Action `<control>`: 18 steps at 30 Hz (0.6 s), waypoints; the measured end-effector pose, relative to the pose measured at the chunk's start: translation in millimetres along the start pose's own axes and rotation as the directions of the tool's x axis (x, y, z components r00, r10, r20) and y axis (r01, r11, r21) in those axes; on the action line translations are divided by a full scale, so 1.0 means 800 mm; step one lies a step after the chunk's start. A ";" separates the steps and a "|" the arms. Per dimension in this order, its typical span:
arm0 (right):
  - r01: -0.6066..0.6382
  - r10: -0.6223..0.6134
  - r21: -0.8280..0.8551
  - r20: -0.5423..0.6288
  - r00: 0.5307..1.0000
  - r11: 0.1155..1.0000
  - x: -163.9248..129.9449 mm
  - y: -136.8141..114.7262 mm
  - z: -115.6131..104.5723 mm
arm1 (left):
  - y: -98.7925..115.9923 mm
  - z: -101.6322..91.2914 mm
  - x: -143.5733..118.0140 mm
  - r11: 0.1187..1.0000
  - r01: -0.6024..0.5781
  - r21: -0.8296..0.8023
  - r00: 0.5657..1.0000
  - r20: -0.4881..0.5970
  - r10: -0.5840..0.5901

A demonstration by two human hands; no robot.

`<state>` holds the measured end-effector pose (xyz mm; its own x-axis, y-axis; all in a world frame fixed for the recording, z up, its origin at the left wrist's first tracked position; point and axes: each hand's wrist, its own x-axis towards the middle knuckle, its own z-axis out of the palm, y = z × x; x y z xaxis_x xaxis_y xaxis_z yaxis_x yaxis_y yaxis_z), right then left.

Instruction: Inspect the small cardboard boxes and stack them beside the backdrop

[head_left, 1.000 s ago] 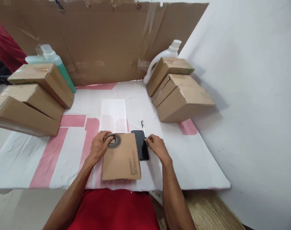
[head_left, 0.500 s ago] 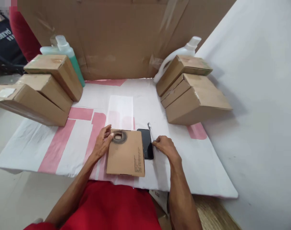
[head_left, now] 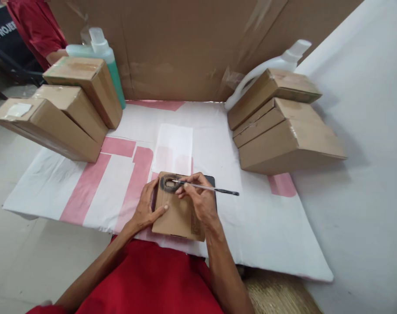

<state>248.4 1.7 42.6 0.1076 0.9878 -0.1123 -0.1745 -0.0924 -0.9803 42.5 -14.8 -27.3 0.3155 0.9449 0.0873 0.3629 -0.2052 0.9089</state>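
two hands are engaged with one cardboard box (head_left: 175,221), located at the near side of the covered table (head_left: 260,226), in front of the operator position. i cannot tell whether its whole underside rests on the cloth.

left hand (head_left: 146,208): grasping the box at its left edge. the fingers lie along the side; the thumb lies flat on the upper face.

right hand (head_left: 200,198): closed on a pen (head_left: 227,191), pinched between thumb and fingers above the box. the tip points left, at a small opening within a dark scribbled ring (head_left: 163,183) near the far edge of the box. i cannot confirm contact at the tip. the rear end extends right, past the hand.

a black phone (head_left: 212,180) shows in part behind the right hand, at the far right corner of the box; the rest is hidden. a white sheet (head_left: 175,141) lies just beyond the box.

surroundings: three cartons (head_left: 83,126) stand at my left, in front of a green bottle (head_left: 116,83). more boxes (head_left: 267,150) stand at my right, in front of a white bottle (head_left: 282,63). a cardboard panel (head_left: 175,52) closes the far side.
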 end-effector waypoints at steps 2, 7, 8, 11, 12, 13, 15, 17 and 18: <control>0.018 -0.018 -0.058 0.008 1.000 0.998 0.003 0.010 0.023 | -0.003 0.001 0.000 1.000 -0.020 -0.014 1.000 -0.019 0.020; 0.018 -0.020 -0.153 -0.013 1.000 0.988 0.006 0.019 0.036 | -0.008 0.003 0.000 0.998 -0.055 -0.027 0.997 -0.046 0.054; 0.017 -0.019 -0.161 -0.013 1.000 0.987 0.005 0.019 0.035 | -0.008 0.003 0.000 0.998 -0.060 -0.026 0.997 -0.046 0.059; -0.009 0.016 -0.218 0.033 0.999 0.976 0.001 0.017 0.029 | -0.007 0.002 0.001 0.997 -0.075 -0.024 0.996 -0.043 0.074; -0.020 0.034 -0.240 0.054 0.998 0.971 -0.001 0.017 0.026 | -0.006 0.002 0.002 0.997 -0.077 -0.024 0.996 -0.042 0.076; -0.029 0.048 -0.260 0.066 0.997 0.965 -0.002 0.017 0.022 | -0.005 0.002 0.002 0.997 -0.075 -0.024 0.996 -0.042 0.074; -0.034 0.051 -0.290 0.051 0.997 0.956 -0.005 0.017 0.013 | -0.004 0.001 0.002 0.998 -0.063 -0.023 0.997 -0.042 0.062; -0.023 0.022 -0.304 -0.008 1.000 0.952 -0.006 0.018 0.005 | -0.002 0.001 0.002 0.998 -0.052 -0.023 0.998 -0.041 0.051; -0.017 0.004 -0.312 -0.043 0.999 0.950 -0.006 0.018 0.002 | -0.001 0.001 0.002 0.998 -0.050 -0.024 0.998 -0.041 0.049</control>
<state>244.1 -4.4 28.9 0.1494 0.9811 -0.1228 0.1375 -0.1436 -0.9800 43.3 -13.2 -28.5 0.2970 0.9433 0.1480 0.3257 -0.2458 0.9130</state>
